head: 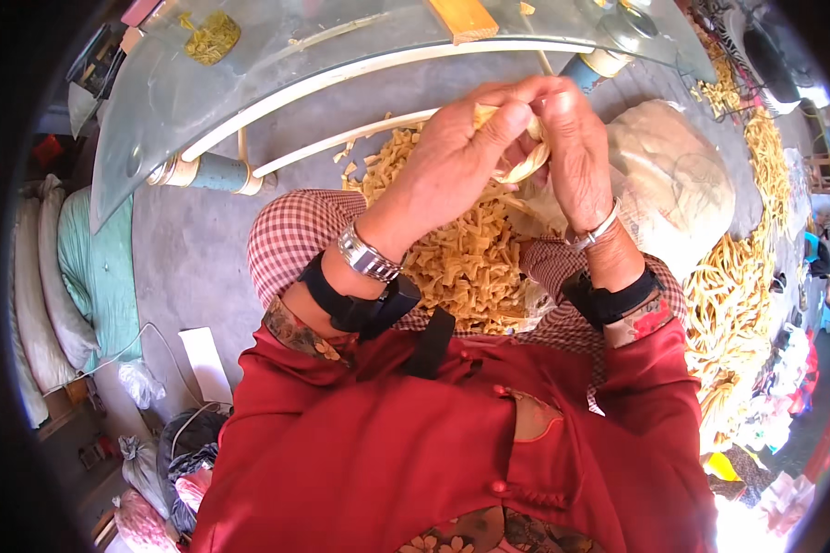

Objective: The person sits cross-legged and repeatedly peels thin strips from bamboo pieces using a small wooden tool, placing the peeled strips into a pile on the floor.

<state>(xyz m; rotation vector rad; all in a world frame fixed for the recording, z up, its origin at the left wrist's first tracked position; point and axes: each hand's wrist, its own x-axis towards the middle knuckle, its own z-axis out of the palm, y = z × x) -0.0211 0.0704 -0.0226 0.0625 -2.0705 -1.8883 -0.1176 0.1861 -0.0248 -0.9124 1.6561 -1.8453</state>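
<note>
Above my lap both hands are raised close together, their fingertips meeting near the edge of a glass tabletop. A pale yellow twisted strand [531, 164], seemingly of dried plant fibre, bends in a loop between them. My left hand [449, 155] pinches one side of the loop with thumb and fingers. My right hand [575, 152] grips the other side, its fingers partly hidden behind the thumb. Below, between my knees, lies a heap of short cut fibre pieces [467, 269], some of it on the floor under the table.
The glass tabletop [360, 69] spans the front, bearing a wooden block [463, 21] and a small coiled fibre bundle [212, 38]. A bulging pale sack [671, 166] stands right of my hands. Long yellow strands [726, 325] are piled farther right. Green and grey sacks [100, 269] line the left.
</note>
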